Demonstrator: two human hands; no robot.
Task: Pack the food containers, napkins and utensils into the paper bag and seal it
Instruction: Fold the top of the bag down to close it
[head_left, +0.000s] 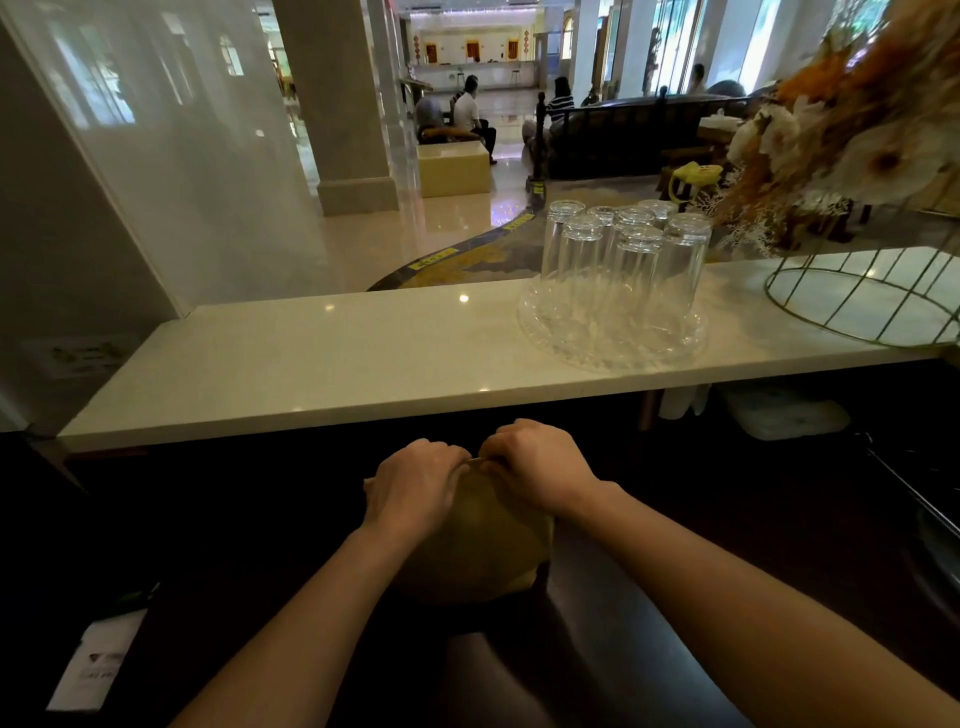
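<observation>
A brown paper bag (480, 551) stands on the dark lower counter right in front of me, below the pale stone ledge. Its top edge is pinched together. My left hand (413, 486) grips that folded top from the left, fingers curled over it. My right hand (537, 465) grips the same top edge from the right, knuckles up. The two hands almost touch at the middle of the bag's rim. The bag's inside is hidden. No food containers, napkins or utensils show outside it.
A pale stone ledge (322, 364) runs across above the bag. On it stand a glass tray (545, 332) holding several upturned glasses (631, 254) and a gold wire basket (872, 301) with dried flowers. A white paper slip (98, 660) lies at lower left.
</observation>
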